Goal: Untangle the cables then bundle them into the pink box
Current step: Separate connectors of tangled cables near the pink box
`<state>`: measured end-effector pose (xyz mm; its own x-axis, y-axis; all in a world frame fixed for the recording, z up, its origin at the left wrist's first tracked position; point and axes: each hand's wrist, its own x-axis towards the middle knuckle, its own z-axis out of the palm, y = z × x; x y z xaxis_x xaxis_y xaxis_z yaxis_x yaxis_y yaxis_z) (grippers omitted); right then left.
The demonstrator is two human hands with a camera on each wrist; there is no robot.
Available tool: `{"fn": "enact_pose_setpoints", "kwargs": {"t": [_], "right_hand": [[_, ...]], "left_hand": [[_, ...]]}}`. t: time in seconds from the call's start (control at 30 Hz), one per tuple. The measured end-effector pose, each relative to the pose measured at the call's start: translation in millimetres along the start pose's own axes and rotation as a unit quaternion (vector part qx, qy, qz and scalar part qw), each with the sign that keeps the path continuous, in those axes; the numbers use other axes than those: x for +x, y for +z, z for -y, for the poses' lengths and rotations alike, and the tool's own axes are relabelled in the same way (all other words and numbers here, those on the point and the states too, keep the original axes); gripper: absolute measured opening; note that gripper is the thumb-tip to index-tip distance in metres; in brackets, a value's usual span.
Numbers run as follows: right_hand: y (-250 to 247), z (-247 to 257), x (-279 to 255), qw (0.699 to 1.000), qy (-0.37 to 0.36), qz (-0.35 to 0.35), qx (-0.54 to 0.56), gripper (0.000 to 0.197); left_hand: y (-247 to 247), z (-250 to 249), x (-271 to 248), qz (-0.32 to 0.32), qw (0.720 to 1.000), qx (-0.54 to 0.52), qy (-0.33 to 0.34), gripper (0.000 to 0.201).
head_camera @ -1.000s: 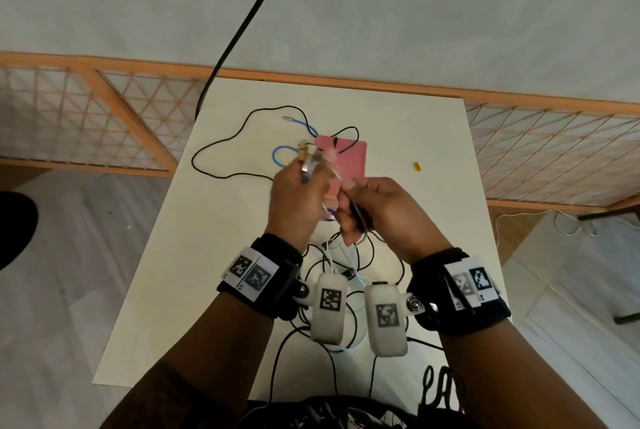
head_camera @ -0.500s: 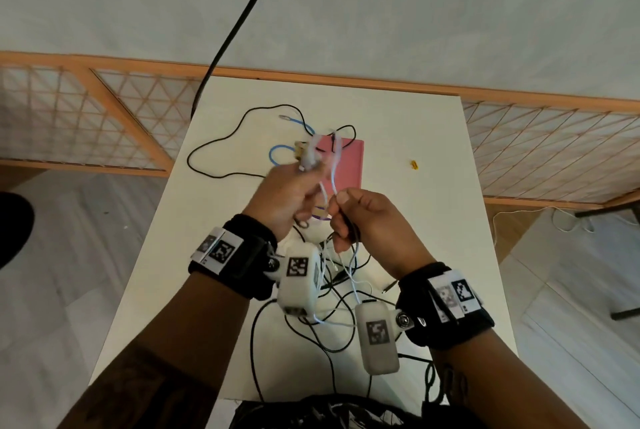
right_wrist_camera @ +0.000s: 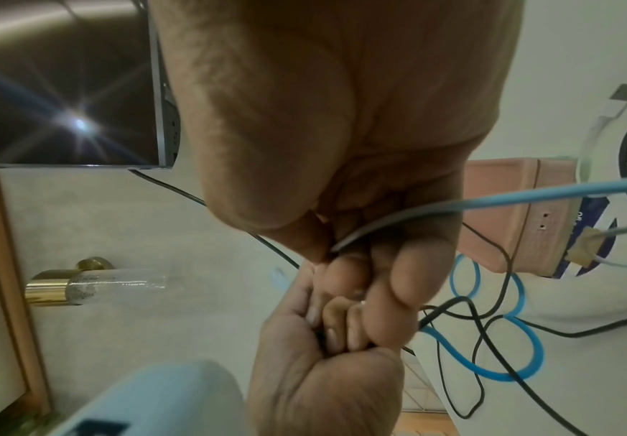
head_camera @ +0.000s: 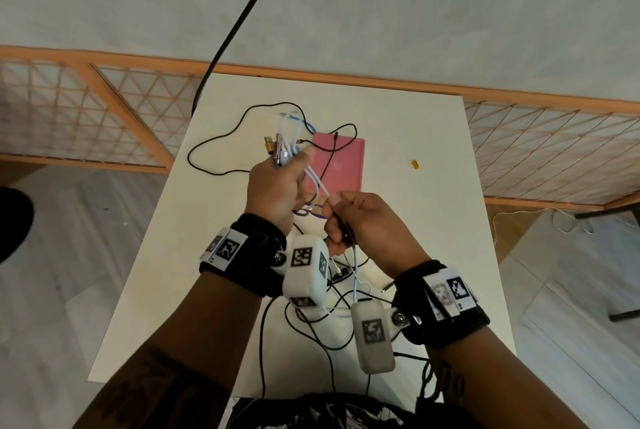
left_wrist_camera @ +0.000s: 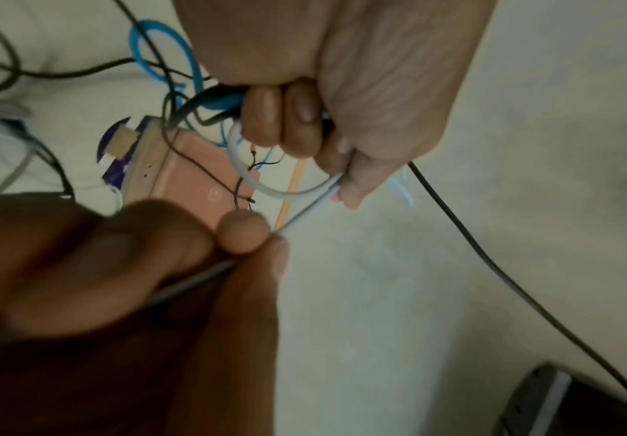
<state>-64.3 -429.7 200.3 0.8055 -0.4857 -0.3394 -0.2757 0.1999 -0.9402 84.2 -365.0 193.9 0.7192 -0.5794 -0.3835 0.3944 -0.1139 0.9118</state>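
My left hand is raised over the white table and grips a bunch of cable ends, their plugs sticking out above the fist. A white cable runs from it to my right hand, which pinches it between thumb and forefinger. The left wrist view shows the left hand curled round white, blue and black cables and the right hand pinching the white cable. The pink box lies closed just beyond both hands. More tangled cables lie under my wrists.
A thin black cable loops left of the pink box and a blue cable lies behind it. A small yellow object sits right of the box. A thick black cord hangs past the table's far edge, by a wooden lattice rail.
My hands have drawn apart, the left one shifting left, and a longer stretch of white cable now spans between them. Both wrists have dropped nearer to me.
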Motion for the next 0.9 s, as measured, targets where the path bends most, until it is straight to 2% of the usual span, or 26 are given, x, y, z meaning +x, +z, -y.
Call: {"fn": "enact_pose_setpoints", "kwargs": {"t": [0.03,0.07,0.1,0.13,0.17,0.2,0.27,0.3,0.4,0.43,0.47,0.5,0.57,0.6,0.7,0.73,0.77,0.83,0.87,0.9], "right_hand": [[-0.1,-0.4,-0.3,1.000,0.000,-0.005,0.002,0.034],[-0.3,-0.5,0.7,1.000,-0.003,-0.015,0.008,0.033],[-0.9,-1.2,2.1,1.000,-0.006,-0.025,0.014,0.033],[-1.4,-1.3,2.7,0.999,-0.008,-0.029,0.017,0.033],[-1.1,-1.7,3.2,0.999,-0.008,-0.027,0.018,0.033],[0.1,-1.7,2.8,1.000,-0.005,-0.021,0.018,0.033],[2.0,-0.9,2.0,1.000,0.004,-0.011,0.014,0.033],[2.4,-0.4,2.0,1.000,0.008,-0.011,0.012,0.033],[-1.2,0.3,4.7,0.999,0.000,-0.027,0.025,0.032],[-2.6,-0.3,5.4,0.999,-0.002,-0.029,0.028,0.033],[-2.8,-0.4,5.0,0.999,0.000,-0.026,0.030,0.033],[-2.4,-0.4,4.2,0.999,0.004,-0.021,0.030,0.033],[-0.9,0.7,2.3,1.000,0.009,-0.010,0.029,0.033],[-0.5,1.1,1.8,0.999,0.009,-0.008,0.030,0.033],[-3.3,-0.1,4.0,0.999,-0.002,-0.019,0.038,0.032],[-3.4,-1.1,3.8,0.999,-0.001,-0.017,0.036,0.032],[-2.6,-1.8,3.1,0.999,0.001,-0.013,0.034,0.032],[-0.2,-1.8,1.1,1.000,0.006,-0.002,0.031,0.033],[0.2,-0.9,-0.1,0.999,0.009,0.001,0.031,0.033],[0.1,0.3,-0.8,0.999,0.009,0.000,0.036,0.034]], "left_hand": [[-2.2,1.9,1.2,0.025,1.000,0.003,-0.017,0.025],[-4.2,5.3,-1.5,0.079,0.996,0.032,-0.023,0.027],[-3.6,8.5,-8.6,0.135,0.988,0.075,-0.021,0.029],[-1.1,10.2,-15.0,0.164,0.980,0.111,-0.008,0.030],[2.2,8.7,-17.9,0.152,0.981,0.122,0.008,0.034],[4.5,6.5,-15.8,0.104,0.988,0.116,0.021,0.039],[4.7,0.5,-4.2,0.012,0.999,0.033,0.004,0.042],[1.9,-1.6,0.5,0.010,1.000,0.005,-0.012,0.041],[-3.2,4.8,-2.8,0.133,0.990,0.051,-0.017,0.038],[-2.4,7.0,-7.7,0.149,0.986,0.077,-0.010,0.038],[-1.8,7.1,-7.1,0.133,0.987,0.090,-0.004,0.039],[-1.3,4.9,-4.9,0.089,0.992,0.088,0.008,0.038],[-2.2,-0.5,1.8,0.017,0.999,0.029,0.002,0.033],[-3.1,-1.8,2.0,0.024,0.999,0.017,-0.013,0.034],[-1.7,3.6,-16.8,0.164,0.981,0.099,-0.009,0.036],[-0.4,4.0,-19.9,0.169,0.977,0.127,0.007,0.035],[0.4,1.6,-17.8,0.131,0.981,0.138,0.027,0.035],[-1.4,-2.3,-5.8,0.034,0.998,0.053,0.022,0.040],[-2.6,-2.8,-1.9,0.033,0.999,0.022,0.006,0.042],[-3.6,-1.9,-2.4,0.067,0.997,0.020,-0.008,0.041]]}}
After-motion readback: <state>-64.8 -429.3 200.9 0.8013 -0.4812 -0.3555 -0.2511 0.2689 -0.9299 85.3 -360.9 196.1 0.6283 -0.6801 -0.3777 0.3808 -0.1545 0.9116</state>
